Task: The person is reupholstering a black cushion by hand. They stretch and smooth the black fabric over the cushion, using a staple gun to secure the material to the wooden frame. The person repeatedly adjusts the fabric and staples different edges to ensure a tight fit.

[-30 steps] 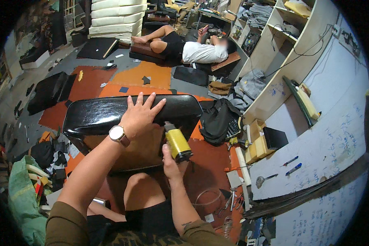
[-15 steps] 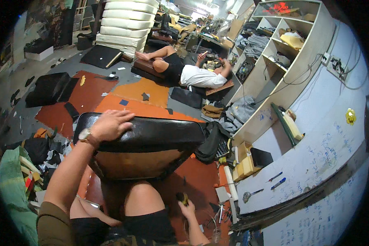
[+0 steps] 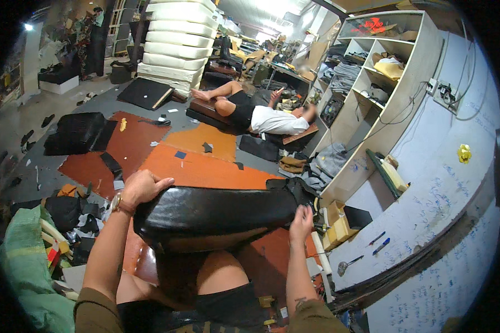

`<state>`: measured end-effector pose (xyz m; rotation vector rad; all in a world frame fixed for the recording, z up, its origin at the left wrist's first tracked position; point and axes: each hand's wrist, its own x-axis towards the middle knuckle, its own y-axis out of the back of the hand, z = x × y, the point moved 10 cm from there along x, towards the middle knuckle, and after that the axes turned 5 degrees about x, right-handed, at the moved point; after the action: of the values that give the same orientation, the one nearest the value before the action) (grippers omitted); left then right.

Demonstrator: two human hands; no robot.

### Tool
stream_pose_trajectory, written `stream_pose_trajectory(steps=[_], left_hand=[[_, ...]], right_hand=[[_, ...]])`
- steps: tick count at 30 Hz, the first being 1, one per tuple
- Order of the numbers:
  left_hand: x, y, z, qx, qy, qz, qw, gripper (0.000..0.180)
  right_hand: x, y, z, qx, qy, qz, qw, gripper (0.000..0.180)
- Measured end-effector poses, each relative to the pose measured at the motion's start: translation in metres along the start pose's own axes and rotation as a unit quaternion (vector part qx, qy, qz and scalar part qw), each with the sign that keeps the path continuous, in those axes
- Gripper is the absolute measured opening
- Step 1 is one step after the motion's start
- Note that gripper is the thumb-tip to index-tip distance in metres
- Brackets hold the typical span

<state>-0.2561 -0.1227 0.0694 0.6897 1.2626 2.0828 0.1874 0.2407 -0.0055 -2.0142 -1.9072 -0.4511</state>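
Observation:
A black, glossy upholstered seat piece stands tilted in front of my knees, a strip of its brown underside showing along the lower edge. My left hand is closed over its upper left corner, thumb lying along the top edge; a watch is on that wrist. At the opposite end, my right hand has its fingers curled against the right edge. The seat piece partly hides both hands' fingertips. Beneath it lie reddish-brown sheets, and an orange sheet spreads beyond.
A green sack and scraps sit at the left. A white shelf unit with folded cloth stands to the right, near yellow foam blocks. Farther off, a person reclines beside stacked white cushions. Another black upholstered piece lies left.
My right hand has risen from low beside my knee, where it held a black-and-yellow tool, to the seat piece's right edge. The seat piece has tipped toward me; my left hand now grips its corner.

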Motion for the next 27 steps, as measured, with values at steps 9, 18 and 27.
stream_pose_trajectory(steps=[9,18,27], left_hand=[[-0.078,0.007,-0.075,-0.406,-0.004,0.061,0.912,0.044],[-0.055,-0.024,0.007,-0.426,0.025,0.087,0.900,0.046],[-0.083,-0.011,0.045,-0.355,0.052,0.125,0.925,0.039]], right_hand=[[-0.037,-0.078,-0.121,-0.175,0.146,0.022,0.973,0.036],[0.032,-0.062,-0.025,-0.194,-0.011,0.008,0.981,0.038],[0.074,-0.108,-0.009,-0.206,-0.086,-0.110,0.968,0.039]])
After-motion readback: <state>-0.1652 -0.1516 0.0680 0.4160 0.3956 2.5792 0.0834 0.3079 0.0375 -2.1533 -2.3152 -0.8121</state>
